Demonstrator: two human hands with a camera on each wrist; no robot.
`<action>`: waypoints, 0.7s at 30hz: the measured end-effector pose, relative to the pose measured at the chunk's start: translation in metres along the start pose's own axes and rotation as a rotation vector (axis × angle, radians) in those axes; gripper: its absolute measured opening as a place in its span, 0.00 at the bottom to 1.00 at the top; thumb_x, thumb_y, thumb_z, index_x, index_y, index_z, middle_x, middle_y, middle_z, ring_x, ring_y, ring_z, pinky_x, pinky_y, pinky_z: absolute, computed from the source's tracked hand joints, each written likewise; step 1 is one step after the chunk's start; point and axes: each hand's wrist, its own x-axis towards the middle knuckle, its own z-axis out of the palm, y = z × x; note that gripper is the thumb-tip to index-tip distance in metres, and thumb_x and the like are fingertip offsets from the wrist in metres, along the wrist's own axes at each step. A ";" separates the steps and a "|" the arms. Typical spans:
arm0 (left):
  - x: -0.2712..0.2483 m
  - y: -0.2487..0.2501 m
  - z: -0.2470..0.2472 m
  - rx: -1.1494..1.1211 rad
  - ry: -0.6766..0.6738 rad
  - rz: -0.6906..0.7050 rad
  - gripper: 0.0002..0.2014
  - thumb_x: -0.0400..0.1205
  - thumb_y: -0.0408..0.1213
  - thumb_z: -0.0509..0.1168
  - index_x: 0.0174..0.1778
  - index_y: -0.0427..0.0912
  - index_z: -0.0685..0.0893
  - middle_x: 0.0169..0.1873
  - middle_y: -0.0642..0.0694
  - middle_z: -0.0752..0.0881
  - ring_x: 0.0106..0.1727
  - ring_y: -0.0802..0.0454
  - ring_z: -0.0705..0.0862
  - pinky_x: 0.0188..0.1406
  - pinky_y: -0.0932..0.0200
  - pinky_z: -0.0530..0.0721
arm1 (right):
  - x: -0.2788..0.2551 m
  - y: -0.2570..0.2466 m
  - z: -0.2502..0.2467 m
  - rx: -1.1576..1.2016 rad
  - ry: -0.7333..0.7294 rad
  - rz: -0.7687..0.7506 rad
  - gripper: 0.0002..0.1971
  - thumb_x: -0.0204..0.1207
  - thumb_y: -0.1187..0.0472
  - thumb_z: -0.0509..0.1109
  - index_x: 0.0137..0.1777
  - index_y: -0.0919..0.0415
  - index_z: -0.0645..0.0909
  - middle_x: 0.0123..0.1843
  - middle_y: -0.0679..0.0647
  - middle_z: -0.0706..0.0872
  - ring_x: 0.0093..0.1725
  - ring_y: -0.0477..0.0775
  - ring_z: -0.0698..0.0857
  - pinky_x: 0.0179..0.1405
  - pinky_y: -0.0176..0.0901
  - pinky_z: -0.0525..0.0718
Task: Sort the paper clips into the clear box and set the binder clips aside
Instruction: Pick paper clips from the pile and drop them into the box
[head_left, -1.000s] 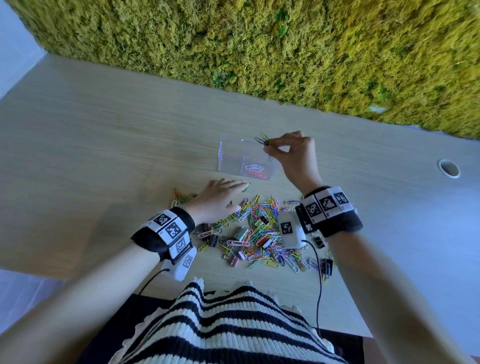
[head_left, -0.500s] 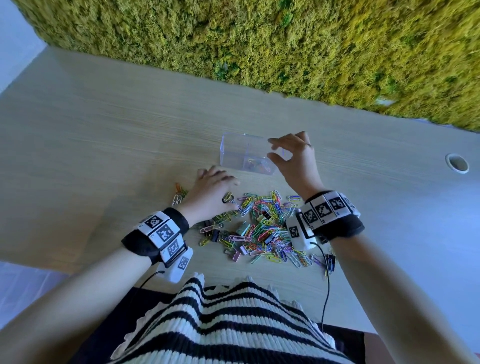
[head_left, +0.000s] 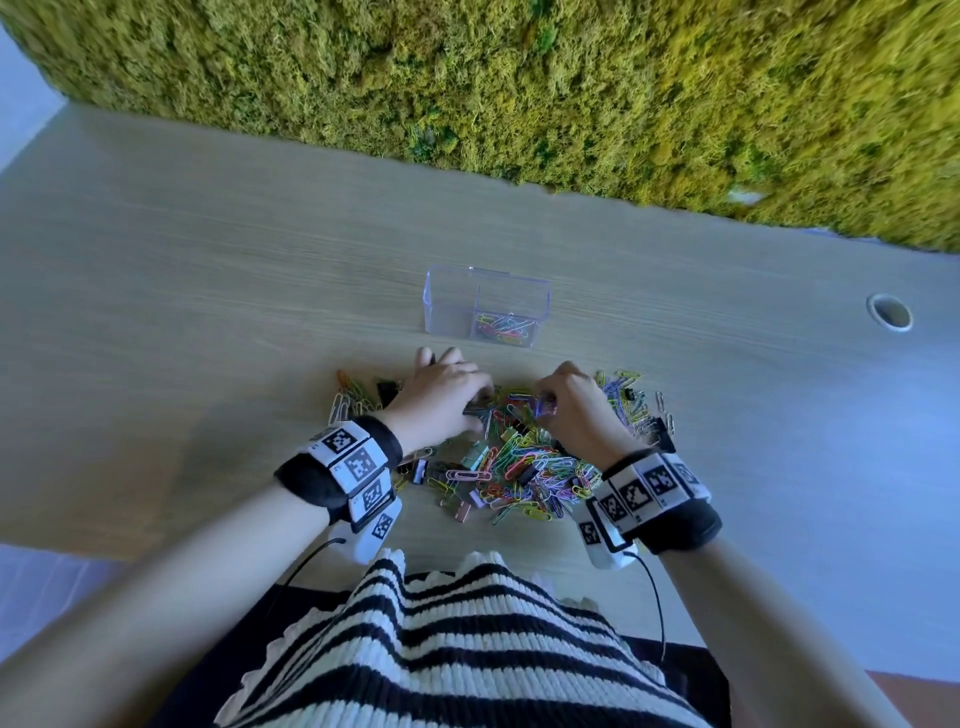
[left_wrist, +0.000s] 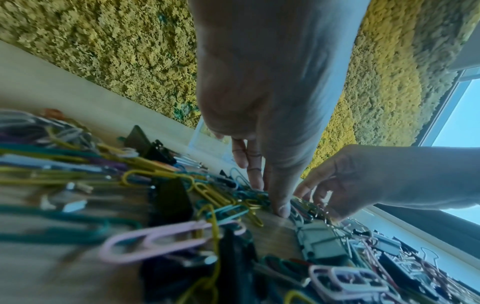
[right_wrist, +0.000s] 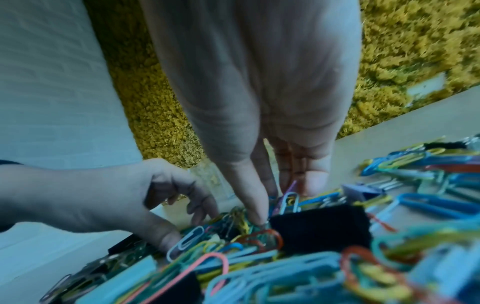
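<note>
Right hand (head_left: 576, 410) fingers buried in paper clips (head_left: 524, 467); grasp unclear; near clips blurred.

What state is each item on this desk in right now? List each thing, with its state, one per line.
clear box: upright, open-topped, a few paper clips in its right end.
mixed pile: paper clips and binder clips, unsorted, on the desk.
left hand: fingers down in the pile; grip unclear.
right hand: fingertips in the pile; grip unclear.
desk: carries box and pile.
</note>
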 end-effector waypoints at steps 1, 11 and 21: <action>0.002 0.002 0.000 0.008 0.000 0.006 0.23 0.72 0.56 0.72 0.61 0.52 0.80 0.47 0.59 0.82 0.55 0.52 0.71 0.45 0.52 0.57 | 0.001 -0.003 0.002 0.021 0.013 -0.055 0.08 0.65 0.68 0.77 0.42 0.59 0.84 0.47 0.54 0.77 0.40 0.54 0.80 0.34 0.34 0.74; -0.015 -0.017 -0.006 0.063 -0.009 -0.162 0.22 0.68 0.66 0.68 0.47 0.54 0.80 0.45 0.60 0.81 0.51 0.54 0.69 0.44 0.51 0.57 | 0.002 0.010 -0.005 0.034 0.071 0.065 0.07 0.65 0.73 0.70 0.41 0.63 0.83 0.47 0.59 0.83 0.42 0.58 0.82 0.39 0.43 0.81; -0.010 -0.008 -0.005 0.020 0.091 -0.094 0.23 0.71 0.63 0.67 0.57 0.55 0.81 0.53 0.59 0.81 0.58 0.53 0.70 0.44 0.52 0.55 | 0.007 -0.010 -0.002 0.086 0.128 -0.006 0.14 0.75 0.66 0.67 0.61 0.65 0.82 0.55 0.59 0.83 0.49 0.60 0.84 0.47 0.45 0.81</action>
